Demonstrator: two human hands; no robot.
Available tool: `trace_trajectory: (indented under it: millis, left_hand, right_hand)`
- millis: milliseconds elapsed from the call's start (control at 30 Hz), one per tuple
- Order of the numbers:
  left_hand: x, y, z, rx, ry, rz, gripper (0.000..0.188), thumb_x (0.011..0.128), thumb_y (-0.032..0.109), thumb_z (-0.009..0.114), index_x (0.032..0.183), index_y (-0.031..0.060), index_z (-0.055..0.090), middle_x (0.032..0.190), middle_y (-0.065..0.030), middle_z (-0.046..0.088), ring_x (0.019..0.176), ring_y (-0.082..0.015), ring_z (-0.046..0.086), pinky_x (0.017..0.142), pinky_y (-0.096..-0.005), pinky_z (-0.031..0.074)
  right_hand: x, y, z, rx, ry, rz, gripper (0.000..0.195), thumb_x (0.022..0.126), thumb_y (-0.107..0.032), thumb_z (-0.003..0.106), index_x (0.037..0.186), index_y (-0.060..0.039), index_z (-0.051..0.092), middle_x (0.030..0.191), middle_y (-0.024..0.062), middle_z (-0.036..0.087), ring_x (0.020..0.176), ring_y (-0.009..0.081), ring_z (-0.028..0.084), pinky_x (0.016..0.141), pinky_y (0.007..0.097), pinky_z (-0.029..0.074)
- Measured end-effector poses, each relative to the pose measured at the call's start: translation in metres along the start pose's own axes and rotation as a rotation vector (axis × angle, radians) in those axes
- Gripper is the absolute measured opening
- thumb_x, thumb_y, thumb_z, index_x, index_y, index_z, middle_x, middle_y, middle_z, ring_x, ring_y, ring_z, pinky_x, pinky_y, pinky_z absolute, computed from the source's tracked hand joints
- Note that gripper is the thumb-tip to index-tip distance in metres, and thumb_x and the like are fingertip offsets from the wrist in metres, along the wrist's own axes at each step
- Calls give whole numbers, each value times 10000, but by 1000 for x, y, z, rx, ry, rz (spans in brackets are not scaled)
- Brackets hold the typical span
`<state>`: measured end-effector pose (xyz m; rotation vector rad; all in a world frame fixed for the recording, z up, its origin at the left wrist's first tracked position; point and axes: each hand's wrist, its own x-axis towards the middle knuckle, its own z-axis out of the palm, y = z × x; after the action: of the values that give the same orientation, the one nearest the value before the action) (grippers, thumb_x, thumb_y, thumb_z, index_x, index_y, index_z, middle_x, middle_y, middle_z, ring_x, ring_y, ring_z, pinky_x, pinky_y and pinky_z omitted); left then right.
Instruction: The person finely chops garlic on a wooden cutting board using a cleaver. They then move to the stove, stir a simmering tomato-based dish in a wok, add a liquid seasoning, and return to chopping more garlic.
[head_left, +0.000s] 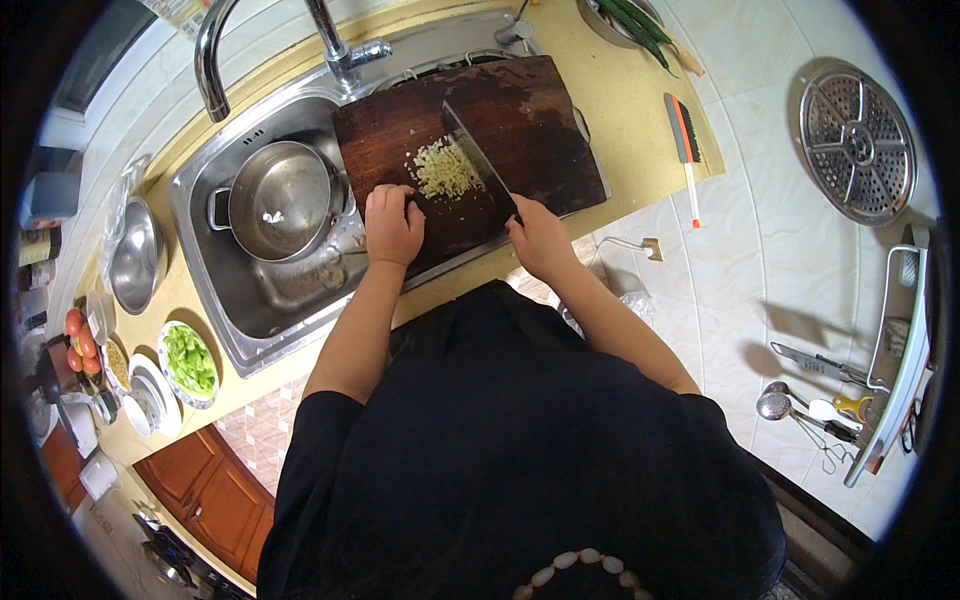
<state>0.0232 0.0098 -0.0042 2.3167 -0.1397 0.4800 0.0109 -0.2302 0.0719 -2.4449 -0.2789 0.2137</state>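
My right hand (541, 236) grips the handle of a kitchen cleaver (480, 161), its blade standing on edge and slanting away to the far left. Against the blade's left side lies a heap of finely chopped pale-yellow pieces (444, 169), probably garlic. Both rest on a dark wooden cutting board (536, 112), which lies across the right part of the steel sink. At the board's near left part, my left hand (394, 225) lies on the wood with its thumb apart from the fingers, holding nothing. It is a little short of the chopped heap.
A steel pot (281, 199) stands in the sink basin (247, 307), beneath the faucet (214, 82). Left are a metal bowl (136, 259), a plate of cut green vegetable (189, 360) and tomatoes (82, 341). A brush (684, 142) lies at the counter's right edge; cucumbers (634, 22) sit behind.
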Motion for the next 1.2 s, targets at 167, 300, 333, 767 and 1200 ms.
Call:
trace_trajectory:
  millis: [167, 300, 333, 767, 1200]
  left_hand:
    - [-1, -2, 1, -9, 18, 5, 191, 780, 49, 594, 969, 30, 577, 966, -173, 561, 930, -375, 527, 837, -454, 431]
    - [0, 0, 0, -8, 22, 22, 189, 779, 50, 596, 966, 28, 575, 962, -175, 561, 923, -376, 529, 831, -453, 431]
    - [0, 0, 0, -9, 22, 20, 188, 780, 51, 596, 965, 28, 575, 962, -176, 561, 921, -376, 529, 830, -453, 431]
    - [-1, -2, 2, -1, 17, 4, 193, 781, 59, 597, 972, 36, 585, 979, -171, 564, 936, -371, 530, 843, -448, 433]
    - [-1, 1, 0, -1, 3, -8, 197, 788, 63, 588, 982, 30, 584, 983, -173, 559, 940, -371, 524, 853, -452, 427]
  right_hand:
    - [0, -7, -6, 31, -10, 28, 412, 893, -102, 542, 1296, -32, 494, 1065, 233, 596, 1003, 407, 580, 870, 474, 478]
    - [1, 5, -1, -13, -27, 18, 418, 885, -100, 549, 1293, -30, 494, 1066, 235, 596, 1013, 406, 576, 874, 472, 477]
    - [1, 5, -1, -5, -18, 10, 417, 884, -99, 549, 1291, -29, 496, 1069, 236, 596, 1013, 406, 576, 876, 472, 476]
    - [-2, 9, 1, -6, 56, 56, 408, 895, -123, 529, 1290, -28, 499, 1094, 234, 595, 1033, 406, 571, 898, 473, 466]
    - [2, -10, 2, 13, -102, 46, 405, 907, -122, 520, 1308, -80, 482, 1080, 216, 588, 1011, 409, 577, 875, 486, 473]
